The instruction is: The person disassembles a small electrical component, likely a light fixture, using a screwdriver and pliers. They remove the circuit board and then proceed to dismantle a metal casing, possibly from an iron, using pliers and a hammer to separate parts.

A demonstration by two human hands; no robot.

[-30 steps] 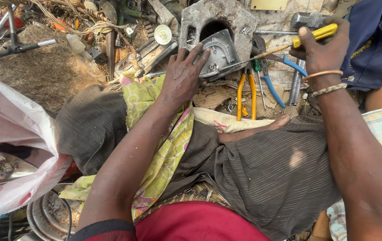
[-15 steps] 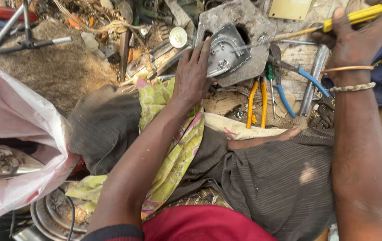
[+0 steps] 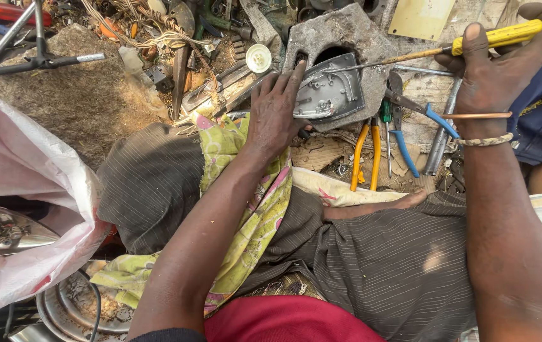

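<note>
1. The grey metal iron soleplate [image 3: 329,95] lies flat on a rough grey slab [image 3: 347,31] with a dark hole in it, at the top middle of the view, beyond the person's knees.
2. The left hand [image 3: 275,114] rests on the soleplate's near left edge, palm down, fingers [image 3: 293,79] stretched out and pressed against the metal, pinning it rather than gripping it.
3. The right hand [image 3: 499,69] is curled tight around the yellow handle of a screwdriver [image 3: 467,44]; its thin shaft runs left, and the tip reaches the top of the soleplate (whether it sits in a screw cannot be made out).
4. That wrist carries a thin copper bangle [image 3: 477,116] and a beaded band [image 3: 485,140].
5. Just right of the soleplate, on the ground, lie orange-handled pliers [image 3: 367,152], blue-handled pliers [image 3: 410,120] and a small green-handled screwdriver [image 3: 386,120], close together, with a plain metal bar [image 3: 441,139] beside them.
6. A small white round cap [image 3: 258,58] sits left of the slab among tangled wire and scrap.
7. A yellow-green patterned cloth [image 3: 252,215] drapes over the person's lap under the left forearm, on dark striped fabric [image 3: 385,272].
8. At far left, a pale plastic sack [image 3: 17,171] gapes open, shiny metal parts inside.
</note>
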